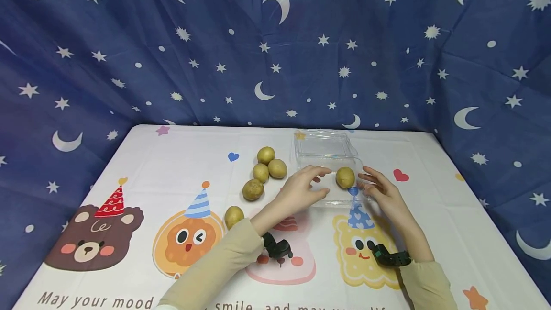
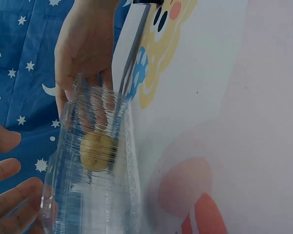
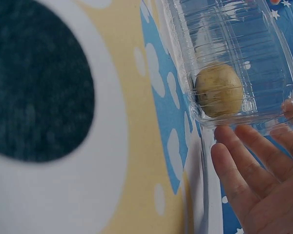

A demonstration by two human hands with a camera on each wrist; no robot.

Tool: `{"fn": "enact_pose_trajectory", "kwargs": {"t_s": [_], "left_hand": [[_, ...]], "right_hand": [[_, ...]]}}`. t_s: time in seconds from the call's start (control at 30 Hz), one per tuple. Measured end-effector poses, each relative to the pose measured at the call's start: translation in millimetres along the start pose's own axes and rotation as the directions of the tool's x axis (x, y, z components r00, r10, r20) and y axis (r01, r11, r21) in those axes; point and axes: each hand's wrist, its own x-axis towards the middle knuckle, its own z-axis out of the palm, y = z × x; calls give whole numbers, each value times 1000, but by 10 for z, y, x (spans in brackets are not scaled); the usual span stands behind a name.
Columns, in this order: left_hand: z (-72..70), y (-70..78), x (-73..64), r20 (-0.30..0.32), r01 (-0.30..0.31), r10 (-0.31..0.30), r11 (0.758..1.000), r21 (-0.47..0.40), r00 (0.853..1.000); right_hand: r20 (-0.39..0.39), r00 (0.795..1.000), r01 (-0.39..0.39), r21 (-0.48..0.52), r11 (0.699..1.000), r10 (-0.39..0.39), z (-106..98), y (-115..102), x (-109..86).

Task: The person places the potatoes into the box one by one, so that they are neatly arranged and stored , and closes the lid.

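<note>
One potato (image 1: 345,177) is in the clear plastic box (image 1: 336,203) on the right.
Five potatoes (image 1: 253,189) lie left of it on the counter (image 1: 181,157), so it looks only just begun. The lid (image 1: 323,145) is open. The left hand (image 1: 303,188) and right hand (image 1: 382,189) are beside the box, grips wide and empty.

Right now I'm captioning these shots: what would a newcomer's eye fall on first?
Probably the blue moon-and-star curtain behind the white tablecloth. Then the lone potato in the clear plastic box, between the left hand and the right hand; five more potatoes lie to the box's left.
</note>
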Motion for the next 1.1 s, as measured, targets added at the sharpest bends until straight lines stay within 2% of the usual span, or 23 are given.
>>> {"fn": "enact_pose_trajectory", "kwargs": {"t_s": [0.47, 0.93, 1.1], "left_hand": [[-144, 12, -195, -12, -21, 20, 999, -37, 1000], [-310, -72, -397, -61, -40, 37, 999, -36, 997], [-370, -102, -468, -74, -25, 21, 999, -46, 997]], "right_hand": [[2, 1000, -2, 9, 1000, 2, 1, -18, -7], [9, 1000, -5, 28, 1000, 4, 2, -11, -2], [6, 1000, -6, 31, 1000, 6, -1, -11, -1]]}}
